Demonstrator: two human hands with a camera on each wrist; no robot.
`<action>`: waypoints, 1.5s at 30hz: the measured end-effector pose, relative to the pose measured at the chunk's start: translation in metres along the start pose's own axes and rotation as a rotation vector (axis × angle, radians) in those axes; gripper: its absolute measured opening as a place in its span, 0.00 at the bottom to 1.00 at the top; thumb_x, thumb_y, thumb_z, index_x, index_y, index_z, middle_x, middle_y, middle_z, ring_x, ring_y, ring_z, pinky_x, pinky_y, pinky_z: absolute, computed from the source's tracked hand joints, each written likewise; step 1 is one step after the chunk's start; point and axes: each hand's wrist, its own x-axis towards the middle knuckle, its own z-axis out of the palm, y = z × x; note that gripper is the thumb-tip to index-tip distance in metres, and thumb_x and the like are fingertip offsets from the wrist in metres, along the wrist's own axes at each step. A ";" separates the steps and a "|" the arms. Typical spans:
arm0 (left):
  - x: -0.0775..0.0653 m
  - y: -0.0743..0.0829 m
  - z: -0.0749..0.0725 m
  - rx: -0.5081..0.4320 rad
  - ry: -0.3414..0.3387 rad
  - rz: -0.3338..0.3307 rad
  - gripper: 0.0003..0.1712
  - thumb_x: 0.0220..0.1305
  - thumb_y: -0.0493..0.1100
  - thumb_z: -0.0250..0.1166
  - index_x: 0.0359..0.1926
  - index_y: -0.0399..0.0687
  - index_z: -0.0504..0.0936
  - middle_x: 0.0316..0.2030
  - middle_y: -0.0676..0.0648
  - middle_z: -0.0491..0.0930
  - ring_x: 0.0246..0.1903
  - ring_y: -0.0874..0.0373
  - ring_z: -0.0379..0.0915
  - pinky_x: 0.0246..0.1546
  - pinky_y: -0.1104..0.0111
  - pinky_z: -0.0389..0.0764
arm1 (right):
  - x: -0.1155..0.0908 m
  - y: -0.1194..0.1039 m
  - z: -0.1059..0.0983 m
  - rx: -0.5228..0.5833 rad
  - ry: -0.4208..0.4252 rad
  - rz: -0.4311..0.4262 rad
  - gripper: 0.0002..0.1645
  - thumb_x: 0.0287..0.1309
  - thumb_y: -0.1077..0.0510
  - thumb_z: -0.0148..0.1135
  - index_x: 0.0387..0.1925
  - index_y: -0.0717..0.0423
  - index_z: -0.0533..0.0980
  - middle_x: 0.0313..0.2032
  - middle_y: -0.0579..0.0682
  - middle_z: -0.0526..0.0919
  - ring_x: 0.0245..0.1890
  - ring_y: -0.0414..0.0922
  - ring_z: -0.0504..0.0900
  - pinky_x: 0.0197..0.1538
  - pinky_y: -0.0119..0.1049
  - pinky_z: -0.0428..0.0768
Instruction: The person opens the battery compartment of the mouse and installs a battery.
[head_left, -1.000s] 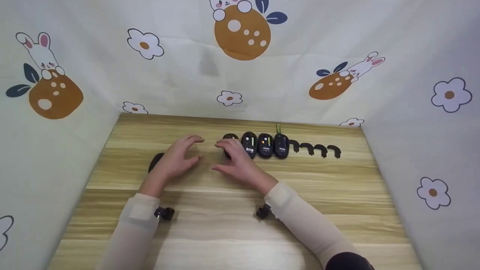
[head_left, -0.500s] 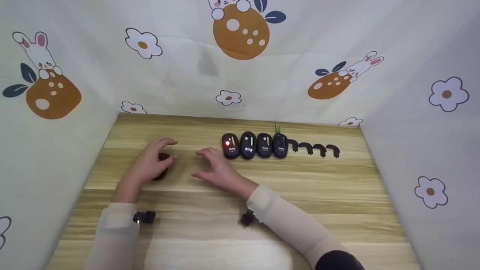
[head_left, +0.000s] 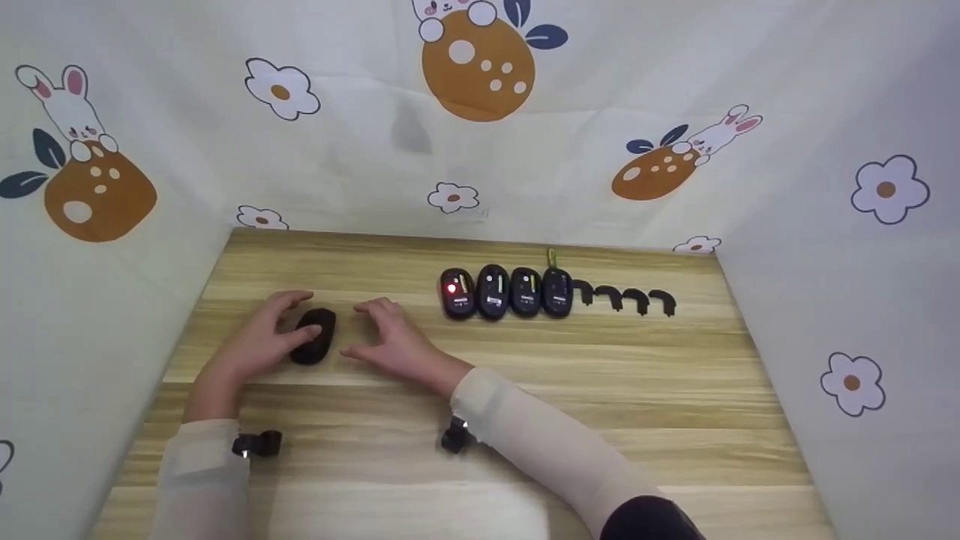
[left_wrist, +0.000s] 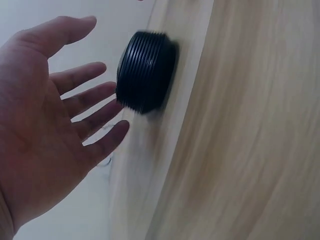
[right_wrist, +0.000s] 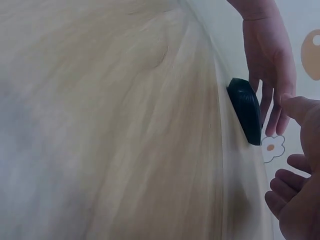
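A black computer mouse [head_left: 315, 348] with ribbed sides lies on the left part of the wooden table. My left hand [head_left: 257, 334] is at its left side, fingers spread and loosely bent; the thumb overlaps the mouse in the head view. In the left wrist view a small gap shows between the thumb and the mouse [left_wrist: 146, 72]. To the right of the mouse hovers my right hand [head_left: 397, 342], thumb and fingers apart with nothing between them. The right wrist view has the mouse [right_wrist: 245, 110] between both hands.
Several upturned black mice [head_left: 492, 292] stand in a row at the back, the leftmost with a red light lit. Behind the rightmost sticks out a small green piece [head_left: 552, 258]. Several curved black pieces [head_left: 636, 301] lie to their right. A patterned cloth wall [head_left: 360, 150] encloses the table.
Both hands have moved left, the right one away from the row of mice. The left hand has drawn back past the single mouse, uncovering it. A red light now shows on the leftmost upturned mouse.
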 end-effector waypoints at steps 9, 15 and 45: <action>-0.013 -0.015 -0.009 -0.042 -0.045 -0.024 0.46 0.78 0.52 0.69 0.86 0.41 0.61 0.82 0.30 0.60 0.81 0.27 0.53 0.80 0.31 0.54 | 0.013 -0.010 0.023 -0.064 0.003 -0.039 0.46 0.65 0.42 0.80 0.76 0.55 0.73 0.70 0.50 0.77 0.71 0.43 0.75 0.76 0.31 0.69; -0.021 -0.020 -0.016 -0.173 -0.148 -0.051 0.53 0.70 0.42 0.75 0.88 0.46 0.57 0.86 0.34 0.53 0.85 0.30 0.41 0.81 0.31 0.46 | 0.019 -0.017 0.031 -0.118 -0.009 -0.073 0.46 0.65 0.40 0.80 0.75 0.57 0.73 0.70 0.52 0.78 0.72 0.45 0.76 0.77 0.31 0.68; -0.012 -0.011 -0.009 0.003 -0.174 -0.020 0.53 0.61 0.38 0.80 0.85 0.47 0.67 0.80 0.28 0.65 0.80 0.25 0.54 0.79 0.30 0.56 | 0.028 -0.025 0.048 -0.270 0.005 -0.027 0.49 0.57 0.39 0.85 0.72 0.53 0.73 0.67 0.47 0.79 0.71 0.43 0.74 0.75 0.37 0.71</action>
